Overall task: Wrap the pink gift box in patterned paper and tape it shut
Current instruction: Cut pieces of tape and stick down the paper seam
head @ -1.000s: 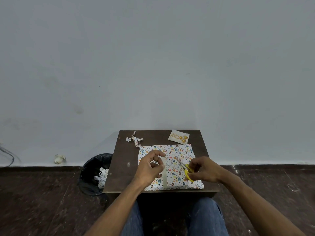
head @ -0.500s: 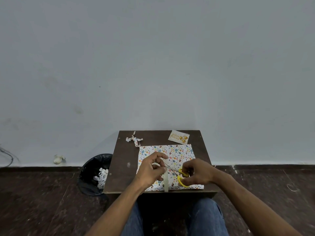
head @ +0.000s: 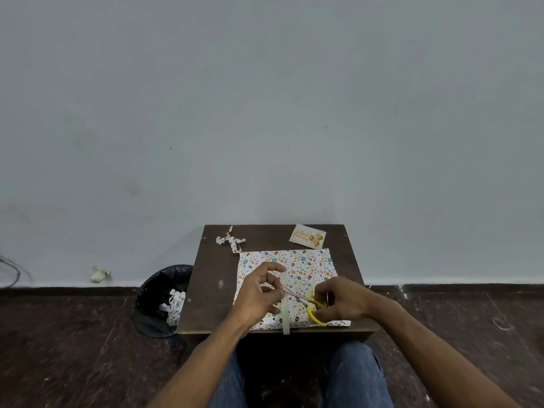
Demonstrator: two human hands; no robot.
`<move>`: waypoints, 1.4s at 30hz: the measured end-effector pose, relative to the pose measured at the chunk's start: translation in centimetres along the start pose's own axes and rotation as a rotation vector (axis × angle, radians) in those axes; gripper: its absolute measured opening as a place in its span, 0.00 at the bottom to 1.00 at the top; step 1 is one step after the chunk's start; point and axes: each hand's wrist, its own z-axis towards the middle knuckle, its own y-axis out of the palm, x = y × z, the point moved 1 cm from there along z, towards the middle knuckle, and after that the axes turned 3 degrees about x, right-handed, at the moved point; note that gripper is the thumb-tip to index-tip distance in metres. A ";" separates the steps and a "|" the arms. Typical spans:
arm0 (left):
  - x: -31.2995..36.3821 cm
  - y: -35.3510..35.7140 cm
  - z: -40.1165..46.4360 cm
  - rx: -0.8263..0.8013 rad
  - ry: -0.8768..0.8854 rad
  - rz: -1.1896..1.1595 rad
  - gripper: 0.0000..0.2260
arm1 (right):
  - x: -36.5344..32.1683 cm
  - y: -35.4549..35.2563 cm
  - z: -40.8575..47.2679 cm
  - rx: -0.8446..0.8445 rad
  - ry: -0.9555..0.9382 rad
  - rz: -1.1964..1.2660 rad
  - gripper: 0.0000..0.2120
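Head view shows the wrapped box (head: 306, 269) lying flat on the near right of the tabletop (head: 212, 278), its paper already closed over it, so no pink shows. The left hand (head: 259, 293) pinches a strip of tape (head: 285, 315) that runs from its fingers down over the near edge of the tabletop. The right hand (head: 341, 300) grips yellow scissors (head: 315, 310), whose blades point left toward the tape just beside the left fingers. The step in hand looks like cutting a length of tape; next the blades must close squarely across the strip while the left hand keeps it taut. A card (head: 307, 236) lies at the far right, a paper scrap (head: 231, 241) at the far left. A bin (head: 160, 298) stands on the dark floor left of the tabletop, before a plain pale wall.
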 end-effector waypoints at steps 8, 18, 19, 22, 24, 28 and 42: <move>0.3 0.0 0.2 0.034 0.001 -0.015 0.20 | 4.2 0.8 -1.0 0.260 0.187 -0.198 0.20; 0.1 -0.2 0.0 0.035 -0.005 0.007 0.20 | 8.5 1.7 -1.8 0.274 0.709 -0.024 0.14; 0.1 -0.2 0.0 0.034 -0.004 0.011 0.20 | 8.8 1.9 -1.7 0.272 0.721 0.006 0.13; 0.1 0.0 -0.1 0.030 0.000 0.013 0.20 | 9.4 2.7 -1.3 0.251 0.718 0.086 0.10; 0.2 0.0 -0.1 0.031 0.001 0.013 0.19 | 9.2 2.9 -1.2 0.240 0.712 0.122 0.10; 0.0 0.1 -0.1 0.031 -0.002 0.004 0.19 | 8.1 2.7 -0.8 0.372 0.630 0.037 0.09; 0.4 1.1 -0.1 0.227 0.032 -0.144 0.17 | -2.9 4.5 1.5 0.406 -0.130 0.083 0.19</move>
